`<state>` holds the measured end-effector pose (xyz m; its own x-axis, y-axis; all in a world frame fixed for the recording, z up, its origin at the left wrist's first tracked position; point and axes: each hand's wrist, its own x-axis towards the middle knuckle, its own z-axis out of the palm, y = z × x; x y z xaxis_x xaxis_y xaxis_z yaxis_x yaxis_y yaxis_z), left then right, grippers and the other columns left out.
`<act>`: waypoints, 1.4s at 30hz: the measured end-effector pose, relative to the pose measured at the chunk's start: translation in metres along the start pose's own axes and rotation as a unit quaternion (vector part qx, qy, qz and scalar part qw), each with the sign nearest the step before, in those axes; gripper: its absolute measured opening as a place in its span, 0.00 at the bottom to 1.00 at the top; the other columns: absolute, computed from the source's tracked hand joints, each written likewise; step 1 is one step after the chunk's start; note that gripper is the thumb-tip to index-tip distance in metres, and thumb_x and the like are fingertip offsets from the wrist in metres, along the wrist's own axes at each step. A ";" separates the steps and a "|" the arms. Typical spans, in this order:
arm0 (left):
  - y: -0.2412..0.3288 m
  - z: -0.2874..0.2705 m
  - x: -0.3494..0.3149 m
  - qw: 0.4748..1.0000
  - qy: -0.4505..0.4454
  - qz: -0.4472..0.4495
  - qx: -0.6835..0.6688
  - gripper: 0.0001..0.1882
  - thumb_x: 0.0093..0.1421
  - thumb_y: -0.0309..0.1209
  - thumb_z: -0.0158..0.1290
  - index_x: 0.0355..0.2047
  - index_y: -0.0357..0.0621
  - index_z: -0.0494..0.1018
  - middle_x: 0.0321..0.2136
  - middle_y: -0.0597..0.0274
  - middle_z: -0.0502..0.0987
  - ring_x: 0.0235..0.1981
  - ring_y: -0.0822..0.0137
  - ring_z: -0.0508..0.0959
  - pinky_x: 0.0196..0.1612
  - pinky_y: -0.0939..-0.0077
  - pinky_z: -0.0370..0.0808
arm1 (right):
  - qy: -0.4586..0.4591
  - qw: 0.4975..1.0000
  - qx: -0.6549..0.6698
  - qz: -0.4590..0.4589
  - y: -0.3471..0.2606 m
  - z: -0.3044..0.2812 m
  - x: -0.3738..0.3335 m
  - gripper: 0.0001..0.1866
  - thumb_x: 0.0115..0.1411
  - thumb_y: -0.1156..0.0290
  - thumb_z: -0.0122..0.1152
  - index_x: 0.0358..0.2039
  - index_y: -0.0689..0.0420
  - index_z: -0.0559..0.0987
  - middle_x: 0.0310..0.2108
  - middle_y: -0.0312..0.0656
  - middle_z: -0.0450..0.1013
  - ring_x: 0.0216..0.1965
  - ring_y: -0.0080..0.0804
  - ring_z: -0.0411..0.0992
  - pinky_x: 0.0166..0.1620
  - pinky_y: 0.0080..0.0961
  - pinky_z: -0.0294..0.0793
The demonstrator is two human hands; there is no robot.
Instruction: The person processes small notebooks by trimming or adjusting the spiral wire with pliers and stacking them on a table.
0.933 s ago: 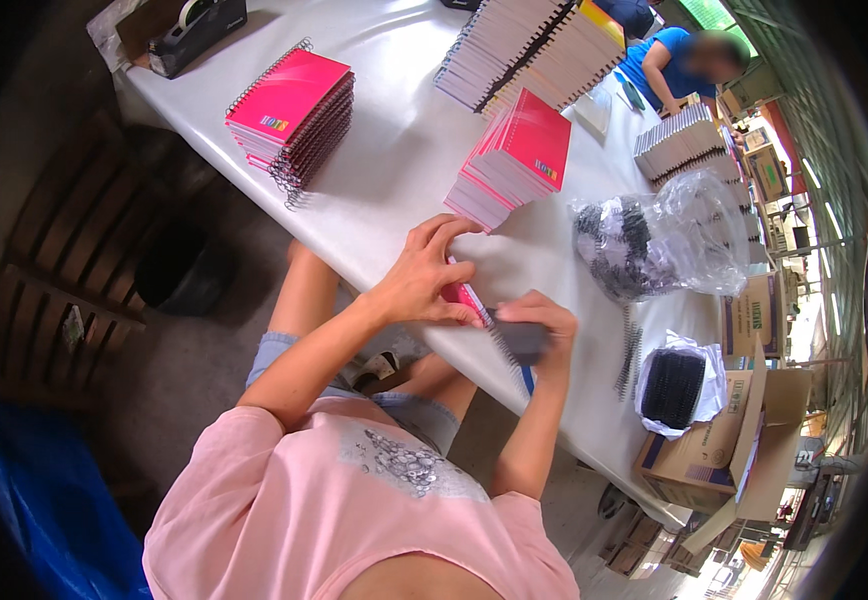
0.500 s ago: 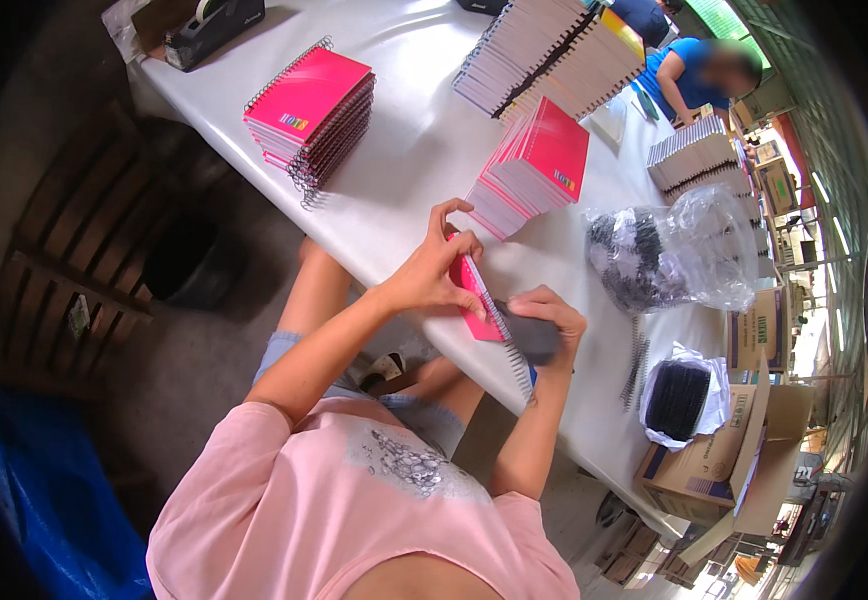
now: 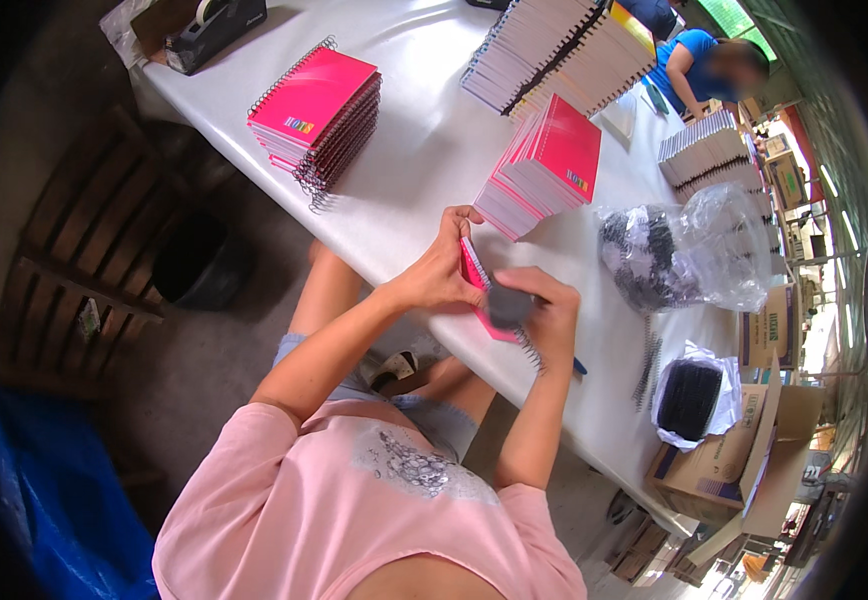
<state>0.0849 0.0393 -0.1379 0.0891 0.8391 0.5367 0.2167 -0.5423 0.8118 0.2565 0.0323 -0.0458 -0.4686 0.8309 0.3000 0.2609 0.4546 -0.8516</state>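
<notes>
At the table's near edge, my left hand (image 3: 444,262) grips a small pink-covered notebook (image 3: 473,268), its edge with the binding tilted upward. My right hand (image 3: 552,308) is closed round a dark grey rounded object (image 3: 510,306), blurred by motion, whose kind I cannot make out. This object lies against the notebook's binding edge. Below it, the loose end of a spiral coil (image 3: 531,350) sticks out past the notebook. Just beyond my hands stands a stack of pink-covered books (image 3: 554,160) with no coil visible. Pink notebooks with coils (image 3: 319,105) are piled to the left.
A tape dispenser (image 3: 216,32) sits far left. Thick coil-bound books (image 3: 564,50) stand at the back. On the right are a clear plastic bag of dark coils (image 3: 654,250), loose coils (image 3: 646,365), black coils in white paper (image 3: 689,398) and cardboard boxes (image 3: 704,470). A person in blue (image 3: 689,70) works beyond.
My right hand and the dark object have moved up along the notebook's binding edge. Less coil sticks out below. A blue pen-like thing now shows beside my right wrist. The view has shifted slightly.
</notes>
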 end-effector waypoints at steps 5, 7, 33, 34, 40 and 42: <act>-0.006 0.000 0.001 0.997 -0.007 -0.037 -0.060 0.56 0.26 0.50 0.73 0.43 0.37 0.46 0.42 0.51 0.54 0.44 0.62 0.60 0.46 0.71 0.64 | 0.037 0.994 0.038 0.094 0.015 0.000 0.009 0.20 0.39 0.91 0.56 0.34 0.60 0.82 0.35 0.44 0.77 0.35 0.27 0.74 0.39 0.19 0.72; -0.005 -0.004 -0.004 0.995 -0.056 -0.053 -0.059 0.59 0.28 0.51 0.72 0.47 0.31 0.44 0.44 0.49 0.51 0.47 0.59 0.58 0.51 0.71 0.60 | -0.018 0.999 -0.018 0.035 0.004 0.007 0.007 0.18 0.42 0.86 0.57 0.35 0.59 0.81 0.34 0.46 0.77 0.35 0.26 0.75 0.39 0.20 0.72; 0.063 -0.015 -0.013 0.972 0.197 -0.094 -0.083 0.12 0.41 0.20 0.65 0.29 0.36 0.77 0.30 0.56 0.79 0.38 0.67 0.76 0.44 0.76 0.73 | 0.161 0.960 -0.209 0.088 -0.057 0.026 -0.072 0.20 0.58 0.64 0.56 0.51 0.51 0.73 0.43 0.48 0.64 0.45 0.42 0.63 0.50 0.34 0.61; 0.064 -0.015 -0.014 0.973 0.205 -0.079 -0.075 0.12 0.40 0.20 0.65 0.28 0.36 0.77 0.31 0.55 0.79 0.39 0.65 0.76 0.45 0.74 0.72 | 0.154 0.954 -0.247 0.066 -0.063 0.030 -0.064 0.19 0.57 0.63 0.58 0.50 0.49 0.75 0.44 0.46 0.64 0.45 0.41 0.63 0.51 0.35 0.59; 0.071 -0.017 -0.017 0.969 0.214 -0.072 -0.096 0.11 0.41 0.16 0.63 0.27 0.36 0.78 0.31 0.54 0.79 0.38 0.63 0.77 0.44 0.72 0.72 | 0.123 0.945 -0.301 0.031 -0.073 0.037 -0.051 0.20 0.55 0.61 0.60 0.49 0.44 0.76 0.44 0.43 0.64 0.45 0.39 0.63 0.53 0.38 0.55; 0.073 -0.019 -0.017 0.971 0.214 -0.067 -0.081 0.11 0.40 0.16 0.63 0.27 0.36 0.78 0.31 0.54 0.80 0.37 0.63 0.77 0.44 0.72 0.72 | 0.114 0.943 -0.310 0.031 -0.072 0.038 -0.052 0.20 0.55 0.60 0.60 0.49 0.44 0.76 0.44 0.43 0.64 0.45 0.39 0.63 0.52 0.38 0.55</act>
<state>0.0807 -0.0157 -0.0839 -0.3485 0.8263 0.4426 0.0399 -0.4586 0.8877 0.2302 -0.0558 -0.0160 -0.2612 0.8770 0.4034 0.7586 0.4449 -0.4760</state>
